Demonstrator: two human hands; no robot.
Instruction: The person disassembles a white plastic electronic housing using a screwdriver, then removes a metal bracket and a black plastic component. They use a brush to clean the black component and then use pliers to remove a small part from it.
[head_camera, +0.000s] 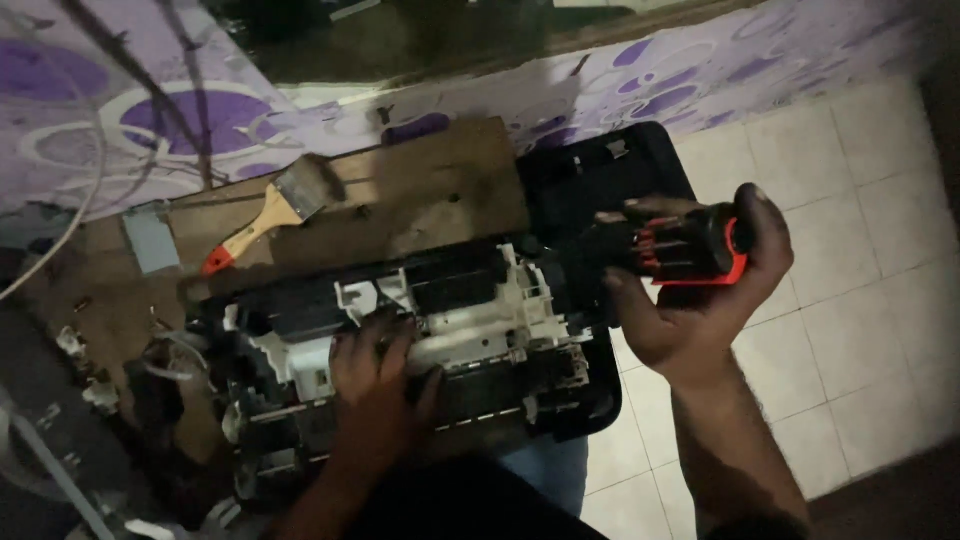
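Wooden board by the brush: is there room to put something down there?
Yes. The wooden board is bare between the paintbrush and the black tray. Crowded: the opened printer under the left hand; right hand holds a screwdriver set.

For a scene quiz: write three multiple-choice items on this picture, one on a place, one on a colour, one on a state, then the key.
1. Where does the paintbrush lie?
A. on the wooden board
B. on the tiled floor
C. inside the machine

2. What colours is the tool in the right hand?
A. blue and white
B. black and red
C. all yellow

3. What does the left hand do?
A. hangs free
B. holds the paintbrush
C. rests on the opened machine

Key: 1 A, it lies on the wooden board; 2 B, black body, red trim; 3 C, fingers lie on its white parts.
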